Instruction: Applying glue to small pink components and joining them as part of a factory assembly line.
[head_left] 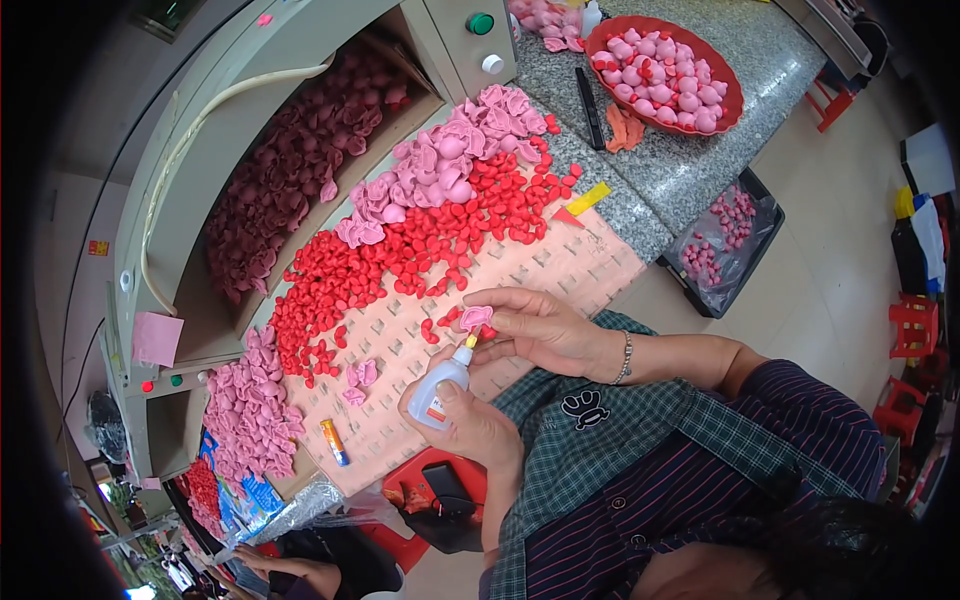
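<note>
My left hand [470, 425] is wrapped round a small white glue bottle [437, 393] with a yellow tip. In my right hand [545, 330], the thumb and fingers pinch a pink cupped, petal-like piece [477, 317]. The bottle's tip sits right against the underside of that piece; whether glue is coming out is too small to tell. A bit of red shows beside the tip. Just beyond my hands, a few loose red bean-shaped pieces [429, 331] lie on the pale pink perforated mat [530, 275]. Several small pink pieces [360, 380] lie left of the bottle.
A band of red pieces [400, 250] and heaps of pink pieces [450, 150] line the mat's far side, before a grey machine [190, 190]. A glue-stick-like tube [334, 442] lies near left. A red bowl [597, 45] holds finished-looking pink balls. Below the counter stands a black tray [750, 265].
</note>
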